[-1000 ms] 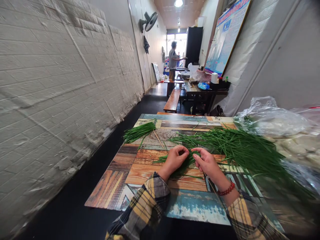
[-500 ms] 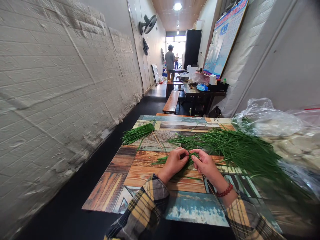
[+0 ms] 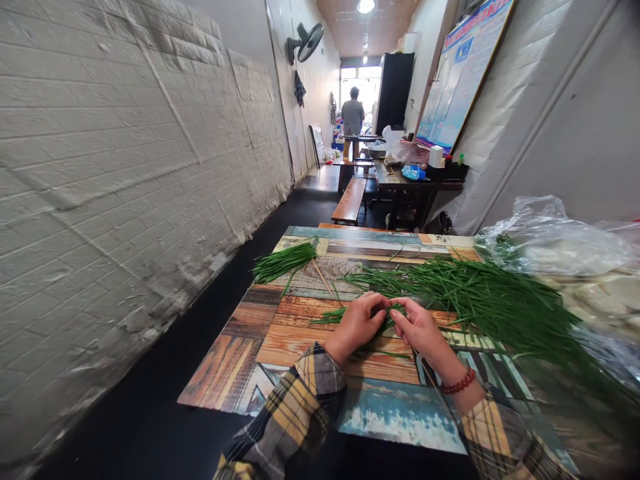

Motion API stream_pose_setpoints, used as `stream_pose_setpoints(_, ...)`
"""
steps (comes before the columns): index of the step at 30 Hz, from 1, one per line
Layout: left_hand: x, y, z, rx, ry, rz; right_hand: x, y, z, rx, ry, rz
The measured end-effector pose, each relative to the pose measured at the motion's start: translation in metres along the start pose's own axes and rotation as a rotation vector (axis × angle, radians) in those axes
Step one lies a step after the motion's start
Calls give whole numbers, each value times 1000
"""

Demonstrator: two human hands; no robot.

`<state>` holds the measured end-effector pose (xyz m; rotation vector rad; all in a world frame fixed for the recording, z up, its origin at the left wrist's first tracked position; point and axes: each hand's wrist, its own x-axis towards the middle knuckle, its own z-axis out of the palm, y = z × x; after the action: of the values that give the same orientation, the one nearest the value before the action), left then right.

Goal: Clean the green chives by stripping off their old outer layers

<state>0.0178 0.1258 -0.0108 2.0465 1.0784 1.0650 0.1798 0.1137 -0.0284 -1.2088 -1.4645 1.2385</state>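
Observation:
My left hand (image 3: pixel 363 320) is closed on a small bunch of chives (image 3: pixel 329 316), whose thin green ends stick out to its left on the patchwork-patterned table (image 3: pixel 310 341). My right hand (image 3: pixel 415 325), with a red bead bracelet at the wrist, pinches at the other end of the same bunch; the fingertips of both hands nearly meet there. From beneath the right hand a thin straw-like strand (image 3: pixel 434 379) trails toward the near edge. How it passes round the bunch is hidden by the fingers.
A neat bunch of chives (image 3: pixel 284 262) lies at the far left beside a straw strand (image 3: pixel 323 277). A large loose chive pile (image 3: pixel 480 293) spreads to the right, next to clear plastic bags (image 3: pixel 555 237). Beyond are a bench (image 3: pixel 350 199) and a standing person (image 3: pixel 353 113).
The whole view has shifted slightly, so the table and walls sit further right. Both hands keep nearly the same hold on the bunch. The person at the back has turned a little.

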Motion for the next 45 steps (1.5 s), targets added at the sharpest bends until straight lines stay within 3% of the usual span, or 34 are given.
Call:
stream_pose_setpoints(11,-6,8,-1,192,-1,-15,-4,2,2,-87,9,-7)
stream_pose_setpoints(21,-7,12,-1,553,-50,79,-3,13,4,-118,5,16)
stream_pose_setpoints(28,-7,11,-1,611,-38,141,-4,11,9,-70,18,22)
stream_pose_setpoints(32,-4,8,0,389,57,86,-3,9,10,-34,24,33)
stream_pose_setpoints(36,5,3,-2,-105,209,-116,-2,4,11,21,44,52)
stream_pose_setpoints(40,10,-2,-7,-590,193,-271,-4,-2,11,69,51,54)
stream_pose_setpoints(45,10,-5,-10,-664,149,-308,-6,-4,12,71,36,29)
